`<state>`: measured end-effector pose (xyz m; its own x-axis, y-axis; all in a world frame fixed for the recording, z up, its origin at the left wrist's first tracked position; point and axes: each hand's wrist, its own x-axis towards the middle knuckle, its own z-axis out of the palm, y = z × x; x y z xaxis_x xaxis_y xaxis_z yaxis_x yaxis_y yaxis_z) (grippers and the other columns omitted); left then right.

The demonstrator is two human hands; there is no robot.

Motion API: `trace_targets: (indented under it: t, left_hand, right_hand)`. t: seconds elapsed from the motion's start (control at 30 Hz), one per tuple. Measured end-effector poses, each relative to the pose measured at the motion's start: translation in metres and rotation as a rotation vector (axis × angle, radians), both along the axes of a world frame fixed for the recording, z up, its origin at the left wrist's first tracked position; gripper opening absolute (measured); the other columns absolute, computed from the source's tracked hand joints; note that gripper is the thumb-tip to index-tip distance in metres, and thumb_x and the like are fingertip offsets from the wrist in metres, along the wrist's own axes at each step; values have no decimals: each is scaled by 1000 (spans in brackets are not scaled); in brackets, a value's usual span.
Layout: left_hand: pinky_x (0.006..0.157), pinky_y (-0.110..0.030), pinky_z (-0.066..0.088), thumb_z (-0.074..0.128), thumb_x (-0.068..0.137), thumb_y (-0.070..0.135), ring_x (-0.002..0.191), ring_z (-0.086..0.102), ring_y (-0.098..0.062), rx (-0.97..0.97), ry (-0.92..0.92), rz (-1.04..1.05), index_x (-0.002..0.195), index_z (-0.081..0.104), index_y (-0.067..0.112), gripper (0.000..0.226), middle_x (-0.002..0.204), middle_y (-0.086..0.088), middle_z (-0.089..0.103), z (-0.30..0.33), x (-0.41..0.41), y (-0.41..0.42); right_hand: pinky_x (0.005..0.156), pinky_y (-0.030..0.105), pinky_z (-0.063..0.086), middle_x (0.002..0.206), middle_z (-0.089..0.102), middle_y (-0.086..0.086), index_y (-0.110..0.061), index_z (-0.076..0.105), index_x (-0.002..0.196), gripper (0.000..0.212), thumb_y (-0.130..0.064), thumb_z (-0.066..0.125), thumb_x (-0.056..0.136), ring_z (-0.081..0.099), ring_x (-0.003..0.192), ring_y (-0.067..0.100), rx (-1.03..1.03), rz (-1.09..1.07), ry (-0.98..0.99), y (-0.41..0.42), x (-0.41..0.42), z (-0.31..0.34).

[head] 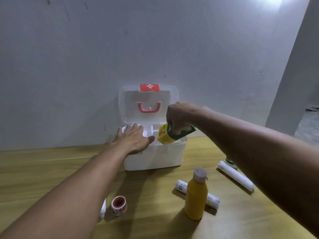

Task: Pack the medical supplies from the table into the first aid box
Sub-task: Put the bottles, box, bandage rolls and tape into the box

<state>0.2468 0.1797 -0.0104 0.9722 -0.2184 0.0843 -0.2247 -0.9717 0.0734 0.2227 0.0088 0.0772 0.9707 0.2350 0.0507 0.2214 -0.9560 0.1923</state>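
Note:
The white first aid box (162, 156) stands open against the wall, its clear lid (148, 105) with a red cross label and red handle leaning back. My left hand (133, 139) lies flat on the box's front left rim, fingers spread, over the inner tray. My right hand (176, 118) grips a yellow and green carton (168, 137) from above, tilted over the box's right side. On the table lie a yellow bottle (196, 195), two white bandage rolls (235, 175) (181, 186) and a red and white tape roll (118, 205).
The wooden table (51, 169) runs along a pale wall. A small green and white item (230, 161) peeks out from behind my right forearm. A white object (103, 208) is partly hidden under my left forearm. A corridor opens at far right.

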Motion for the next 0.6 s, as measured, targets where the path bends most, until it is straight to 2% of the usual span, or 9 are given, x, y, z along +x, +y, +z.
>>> trace_targets:
  t: [0.13,0.2,0.3,0.43,0.53,0.6]
  left_hand:
    - [119,-52,4,21,91,62,150,6,-22,-24,13,-7,152,13,12,79,163,-6,7,-3,0,-1]
    - [119,-53,6,20,89,63,150,8,-22,-28,3,-12,151,16,11,81,163,-6,10,-2,0,-1]
    - [119,-51,3,20,90,62,150,4,-21,-29,18,-7,152,11,10,81,163,-6,6,-1,0,-1]
    - [119,-51,1,21,91,62,150,2,-20,-25,22,-2,153,10,11,80,163,-6,3,-1,-1,-1]
    - [119,-51,0,21,91,62,150,1,-19,-22,28,-1,153,9,11,80,163,-6,2,-1,-1,-1]
    - [119,-51,-1,21,92,61,150,0,-19,-18,30,-3,153,8,12,80,163,-6,1,-2,-1,-1]
  right_hand:
    - [74,24,51,114,67,5,-13,65,120,46,-17,78,76,63,98,23,60,86,100,17,25,-33]
    - [81,28,52,119,64,5,-14,60,125,55,-19,81,74,61,102,24,143,124,87,17,29,-37]
    - [80,25,51,118,64,6,-12,58,125,59,-22,83,72,60,99,22,161,143,96,9,32,-39]
    - [78,32,50,108,65,10,-9,58,117,48,-25,78,77,58,90,23,-28,112,-22,3,30,-48]
    - [73,32,49,102,64,14,-4,57,114,37,-19,72,83,54,82,22,0,80,-49,6,31,-53]
    - [72,33,50,99,64,14,-3,60,110,32,-18,70,84,58,83,25,56,65,-31,9,33,-58]
